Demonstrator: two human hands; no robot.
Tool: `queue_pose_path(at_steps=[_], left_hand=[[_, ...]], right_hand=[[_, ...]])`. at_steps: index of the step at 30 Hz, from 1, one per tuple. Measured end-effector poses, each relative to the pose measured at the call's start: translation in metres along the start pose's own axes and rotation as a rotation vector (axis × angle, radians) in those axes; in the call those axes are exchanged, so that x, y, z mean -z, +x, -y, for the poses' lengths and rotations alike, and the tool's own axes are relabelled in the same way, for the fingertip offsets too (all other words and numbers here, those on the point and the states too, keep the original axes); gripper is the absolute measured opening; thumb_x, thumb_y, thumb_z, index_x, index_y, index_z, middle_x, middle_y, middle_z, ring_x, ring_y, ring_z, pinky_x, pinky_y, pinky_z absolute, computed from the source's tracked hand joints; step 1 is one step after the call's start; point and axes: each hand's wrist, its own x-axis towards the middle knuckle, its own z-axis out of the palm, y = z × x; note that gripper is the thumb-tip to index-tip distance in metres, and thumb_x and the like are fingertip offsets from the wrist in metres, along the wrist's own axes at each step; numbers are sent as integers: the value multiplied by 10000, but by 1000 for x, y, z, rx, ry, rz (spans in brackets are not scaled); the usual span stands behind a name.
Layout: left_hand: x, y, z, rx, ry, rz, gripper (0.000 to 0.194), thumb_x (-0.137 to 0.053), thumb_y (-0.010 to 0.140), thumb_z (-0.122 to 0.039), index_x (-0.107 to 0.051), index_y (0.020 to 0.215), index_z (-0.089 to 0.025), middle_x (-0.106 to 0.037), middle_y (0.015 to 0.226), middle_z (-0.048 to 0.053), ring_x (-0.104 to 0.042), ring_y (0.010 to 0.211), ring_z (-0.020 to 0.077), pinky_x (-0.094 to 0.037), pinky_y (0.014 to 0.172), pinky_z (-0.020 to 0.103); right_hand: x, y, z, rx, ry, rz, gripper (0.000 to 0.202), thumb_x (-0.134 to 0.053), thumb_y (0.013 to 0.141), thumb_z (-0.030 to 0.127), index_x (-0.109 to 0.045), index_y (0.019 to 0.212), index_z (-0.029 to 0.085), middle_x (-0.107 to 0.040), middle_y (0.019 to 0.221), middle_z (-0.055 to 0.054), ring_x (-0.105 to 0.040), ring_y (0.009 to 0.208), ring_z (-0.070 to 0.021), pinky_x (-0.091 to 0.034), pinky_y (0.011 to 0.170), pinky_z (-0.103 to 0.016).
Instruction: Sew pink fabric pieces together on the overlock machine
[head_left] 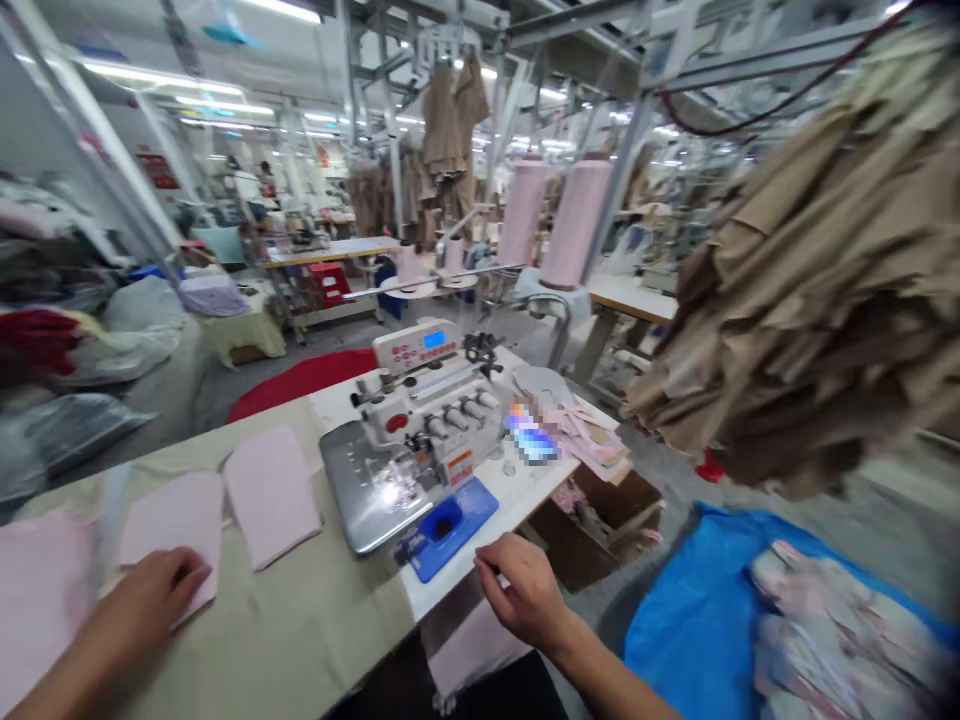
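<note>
My left hand (161,595) lies over a pale pink fabric piece (184,515), fingers curled and closed on its near part. Beside it is a second pink fabric piece (271,490), flat on the cream cloth. Pink fabric (37,590) also lies at the far left, partly behind my forearm. My right hand (525,590) is closed in a pinch at the table's front edge; what its fingers hold, if anything, is hidden. Just below it hangs another pink piece (476,645), above my lap. Between the hands stands an overlock sewing machine (435,410) with a blue tray (454,525) in front.
Cream cloth (330,625) covers the table's left side. Pink fabric strips (592,435) lie right of the machine, above a cardboard box (600,530). Large pink thread cones (574,225) stand behind. Brown garments (810,270) hang at right over a blue sheet (690,600) holding fabric scraps.
</note>
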Motion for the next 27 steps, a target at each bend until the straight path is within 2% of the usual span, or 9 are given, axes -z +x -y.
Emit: queue_pose_path(at_steps=[3, 10, 13, 16, 17, 19, 22, 25, 27], left_hand=[[4, -12, -15, 119, 38, -15, 200, -554, 827, -244, -608, 641, -192, -729, 798, 99, -642, 773, 239, -425, 734, 317], [21, -20, -28, 335, -94, -202, 211, -420, 970, -240, -610, 1029, -170, -699, 950, 114, -632, 874, 219, -426, 773, 303], [21, -54, -59, 201, -229, -119, 170, -482, 952, -231, -644, 990, -199, -699, 907, 41, -632, 864, 173, -446, 790, 258], [24, -108, -91, -137, -552, 163, 225, -507, 969, -306, -715, 975, -223, -706, 913, 19, -638, 850, 151, -469, 783, 239], [28, -125, -97, -283, -693, 272, 236, -553, 956, -371, -731, 993, -220, -703, 944, 35, -641, 873, 161, -473, 795, 252], [38, -152, -99, -459, -904, 327, 369, -757, 798, -492, -734, 1018, -195, -677, 957, 61, -627, 853, 177, -471, 752, 259], [50, -168, -84, -329, -929, -19, 489, -897, 624, -462, -669, 949, -176, -618, 913, 41, -580, 801, 156, -450, 694, 240], [47, -164, -66, -41, -781, -474, 272, -782, 777, -325, -592, 920, -193, -598, 884, 13, -579, 802, 141, -472, 729, 238], [42, -161, -61, 53, -733, -573, 237, -723, 811, -262, -601, 1004, -198, -638, 936, 24, -620, 845, 151, -507, 771, 254]], right_hand=[[-9, 0, 13, 43, 60, 12, 178, -599, 897, 75, -636, 1026, 192, -679, 786, -48, -651, 700, -185, -521, 664, -309], [-50, 7, 44, 251, 292, 145, 293, -604, 875, 61, -644, 1125, 209, -709, 804, -48, -677, 687, -197, -558, 616, -311], [-71, 9, 72, 259, 395, 214, 348, -579, 878, 51, -618, 1182, 217, -715, 875, -61, -689, 774, -204, -577, 697, -315], [-97, 13, 101, 151, 372, 296, 567, -673, 834, 146, -521, 1378, 183, -656, 1241, -160, -640, 1128, -284, -556, 936, -410], [-106, 18, 110, 121, 368, 373, 646, -729, 787, 184, -515, 1397, 174, -596, 1345, -179, -583, 1225, -314, -525, 994, -443], [-125, 34, 124, 136, 421, 600, 593, -810, 690, 219, -636, 1257, 198, -581, 1378, -151, -541, 1269, -332, -490, 1030, -452], [-148, 76, 134, 198, 535, 878, 119, -765, 735, 167, -723, 834, 216, -731, 969, -44, -669, 957, -228, -527, 881, -342], [-160, 120, 135, 45, 463, 724, 81, -661, 831, 121, -707, 862, 181, -728, 887, -53, -672, 871, -207, -519, 843, -342], [-162, 136, 137, 3, 500, 639, 193, -680, 844, 149, -697, 1033, 185, -732, 1043, -73, -668, 1008, -227, -502, 941, -384]])
